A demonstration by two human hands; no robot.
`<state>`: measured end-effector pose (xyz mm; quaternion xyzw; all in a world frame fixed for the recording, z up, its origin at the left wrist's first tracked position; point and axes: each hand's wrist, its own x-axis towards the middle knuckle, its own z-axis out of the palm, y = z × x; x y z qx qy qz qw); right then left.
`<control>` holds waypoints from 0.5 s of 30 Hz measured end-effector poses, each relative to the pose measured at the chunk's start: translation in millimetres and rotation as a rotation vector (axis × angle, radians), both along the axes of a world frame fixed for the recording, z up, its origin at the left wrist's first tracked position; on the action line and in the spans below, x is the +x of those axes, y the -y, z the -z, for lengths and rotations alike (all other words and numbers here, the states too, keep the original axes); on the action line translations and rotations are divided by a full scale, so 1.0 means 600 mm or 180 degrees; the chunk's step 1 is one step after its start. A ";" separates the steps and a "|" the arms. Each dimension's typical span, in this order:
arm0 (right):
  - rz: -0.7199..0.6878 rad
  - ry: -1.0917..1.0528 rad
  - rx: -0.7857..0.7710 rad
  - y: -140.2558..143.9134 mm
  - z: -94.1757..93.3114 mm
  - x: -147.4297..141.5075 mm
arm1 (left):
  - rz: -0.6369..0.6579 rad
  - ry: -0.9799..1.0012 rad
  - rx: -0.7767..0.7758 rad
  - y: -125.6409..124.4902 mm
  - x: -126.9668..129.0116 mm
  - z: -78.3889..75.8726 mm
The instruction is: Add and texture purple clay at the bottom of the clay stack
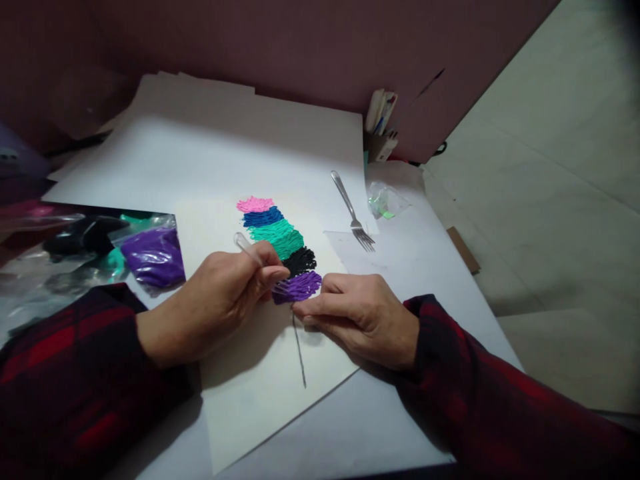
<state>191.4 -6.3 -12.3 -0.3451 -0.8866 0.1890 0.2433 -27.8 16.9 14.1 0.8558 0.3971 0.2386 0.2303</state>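
Observation:
My left hand (pixel 230 293) is closed around the handle of a clear plastic fork (pixel 246 247), whose pale tines lie over the purple clay (pixel 305 287). My right hand (pixel 357 310) is pinched at the lower right edge of that clay; whatever its fingertips hold is hidden. Above the purple, ridged bands of black (pixel 303 261), green (pixel 275 235), blue (pixel 263 217) and pink clay (pixel 255 204) run up the cream paper (pixel 250 413). A dark drawn line (pixel 299 350) extends downward from the purple end.
A metal fork (pixel 354 213) lies right of the paper, beside a small clear bag (pixel 387 200). Bagged purple clay (pixel 155 257) and other bags sit at left. Large white sheets (pixel 225 133) lie behind, with pens and boxes (pixel 383 123) at back right.

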 end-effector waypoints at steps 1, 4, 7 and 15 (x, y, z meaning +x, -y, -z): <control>0.0001 -0.0002 -0.0002 0.000 0.000 0.000 | 0.0005 -0.0008 -0.0005 0.000 0.001 -0.001; 0.0000 -0.0014 0.0014 0.000 0.000 -0.001 | 0.0018 0.0005 0.0020 0.000 0.002 0.002; -0.0007 -0.0031 0.0028 0.000 0.002 -0.001 | 0.0032 -0.0017 0.0102 -0.001 0.001 0.005; -0.0008 -0.0028 -0.0013 0.000 0.001 0.000 | 0.0034 -0.0228 0.0062 0.001 -0.003 0.002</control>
